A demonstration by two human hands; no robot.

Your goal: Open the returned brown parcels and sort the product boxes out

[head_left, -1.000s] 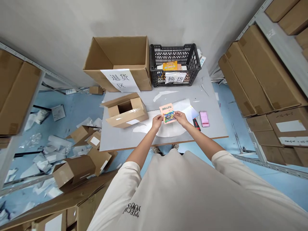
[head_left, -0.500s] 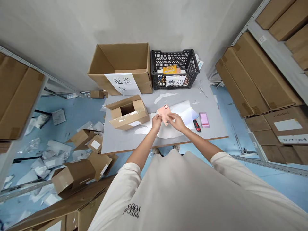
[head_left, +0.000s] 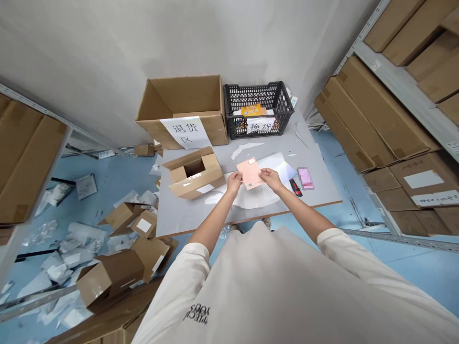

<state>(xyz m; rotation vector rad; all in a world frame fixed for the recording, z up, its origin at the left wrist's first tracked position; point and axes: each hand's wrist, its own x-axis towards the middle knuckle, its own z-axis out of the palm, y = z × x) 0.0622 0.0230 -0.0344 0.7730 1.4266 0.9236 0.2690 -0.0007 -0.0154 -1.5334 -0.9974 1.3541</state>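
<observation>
A flat pink packet (head_left: pixel 250 173) is held over the grey table (head_left: pixel 311 196), plain back side up with a small barcode near its lower edge. My left hand (head_left: pixel 234 182) pinches its lower left corner and my right hand (head_left: pixel 271 177) pinches its right edge. White plastic mailer bags (head_left: pixel 272 165) lie on the table under the packet. A small open cardboard box (head_left: pixel 194 172) sits just left of my left hand.
A large open carton (head_left: pixel 186 112) with a paper sign and a black plastic crate (head_left: pixel 260 109) with a label stand at the table's back. A red-black utility knife (head_left: pixel 295 187) and a pink pad (head_left: pixel 305 177) lie to the right. Boxes and wrappers litter the floor on the left; shelves of cartons flank both sides.
The packet has been turned over: its colourful printed front showed a second ago, now its plain pink back faces up. Both hands kept hold of it throughout.
</observation>
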